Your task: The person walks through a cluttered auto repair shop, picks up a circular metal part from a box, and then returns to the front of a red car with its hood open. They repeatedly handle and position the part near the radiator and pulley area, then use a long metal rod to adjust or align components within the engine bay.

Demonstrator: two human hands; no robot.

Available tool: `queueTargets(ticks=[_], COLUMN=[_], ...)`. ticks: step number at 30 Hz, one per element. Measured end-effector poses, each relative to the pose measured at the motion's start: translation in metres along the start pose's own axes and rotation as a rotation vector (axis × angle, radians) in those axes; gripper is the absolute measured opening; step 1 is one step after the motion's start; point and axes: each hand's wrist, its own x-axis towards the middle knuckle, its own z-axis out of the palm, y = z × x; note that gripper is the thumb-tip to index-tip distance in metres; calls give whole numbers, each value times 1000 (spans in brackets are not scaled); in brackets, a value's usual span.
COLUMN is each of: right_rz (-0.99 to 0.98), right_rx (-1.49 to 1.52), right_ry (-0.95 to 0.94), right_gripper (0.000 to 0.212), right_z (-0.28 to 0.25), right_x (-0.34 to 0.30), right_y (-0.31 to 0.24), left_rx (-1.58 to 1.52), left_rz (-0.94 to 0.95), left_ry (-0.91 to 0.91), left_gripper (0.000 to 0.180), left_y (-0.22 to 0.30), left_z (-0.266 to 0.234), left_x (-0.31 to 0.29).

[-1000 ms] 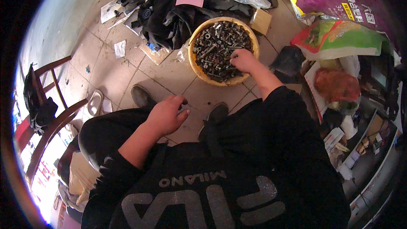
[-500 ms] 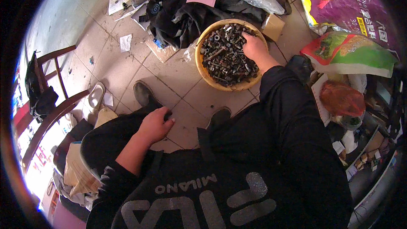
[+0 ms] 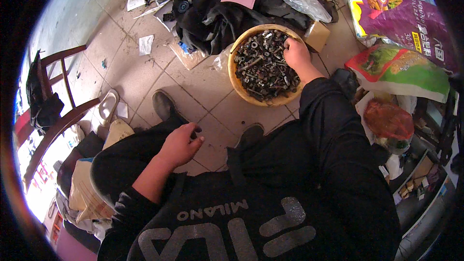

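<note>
A round yellowish basin [image 3: 236, 83] full of dark metal bolts, nuts and washers [image 3: 261, 65] stands on the floor in front of me. My right hand [image 3: 297, 58] reaches over its right side, fingers bent down and pinched at the hardware. Whatever those fingers grip is hidden beneath them. Near my left knee, my left hand [image 3: 180, 146] hovers with curled fingers and the thumb alongside. Something dark shows between thumb and fingers, too small to name.
Black cloth [image 3: 208, 24] with papers and plastic lies beyond the basin. A small cardboard box [image 3: 317, 36] touches the far right. Purple [image 3: 394, 17] and green-red sacks [image 3: 401, 70] lie on the right, above a red bag [image 3: 388, 118]. A wooden chair [image 3: 67, 84] stands left.
The whole scene has shifted slightly right and down in view. My right hand stays at the basin's right side, fingers closed. My left hand has barely moved, its fingers slightly changed.
</note>
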Motion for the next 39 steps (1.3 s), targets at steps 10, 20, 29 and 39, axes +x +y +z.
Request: queueTargets(ticks=[10,20,29,39], right_rz=[-114,1,36,162], right_rx=[-124,-359,-279,1107], right_ry=[46,-189,-86,-374], right_gripper=[18,20,24,19], right_z=[-4,0,5,-119], right_x=[2,21,29,-39], right_y=[-4,-26,-21,-80], left_rx=[-32,-39,-16,7], left_rz=[10,-12,51,158], left_ry=[4,-11,43,47], left_gripper=[38,39,37,37], left_y=[2,-5,-9,24], left_z=[-5,-5,-2,-18], left_x=[-1,-6,-7,-5])
